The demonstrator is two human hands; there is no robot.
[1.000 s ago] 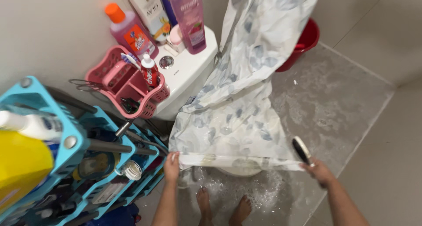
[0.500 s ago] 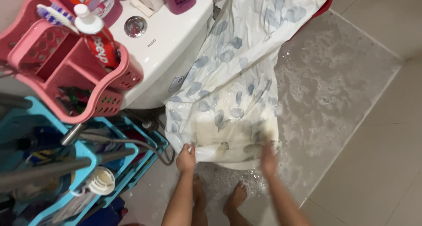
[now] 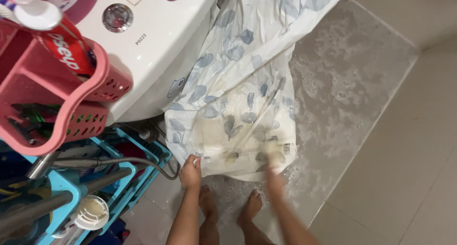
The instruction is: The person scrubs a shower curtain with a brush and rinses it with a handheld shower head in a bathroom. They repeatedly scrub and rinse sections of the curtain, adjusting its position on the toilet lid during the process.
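Observation:
A white shower curtain [image 3: 238, 83] with blue leaf prints hangs down over the toilet's side; its lower part is wet and stained yellowish. My left hand [image 3: 190, 171] pinches the curtain's bottom left corner. My right hand [image 3: 275, 176] is motion-blurred against the curtain's lower hem, just right of the middle. The brush it held a moment ago is only a pale smear [image 3: 272, 152] at its tip. My bare feet [image 3: 207, 202] stand on the wet floor just below the hem.
A white toilet tank [image 3: 157, 45] stands at the upper left. A pink basket [image 3: 90, 116] with a toothpaste tube [image 3: 62, 50] hangs beside it. A blue rack [image 3: 62, 188] and a metal hose [image 3: 119, 161] fill the lower left. Foamy water covers the grey floor [image 3: 342, 83].
The view has tilted down and closer. My right hand, with a black and white brush, moved left from the curtain's right end onto its stained lower part. The left hand kept its hold.

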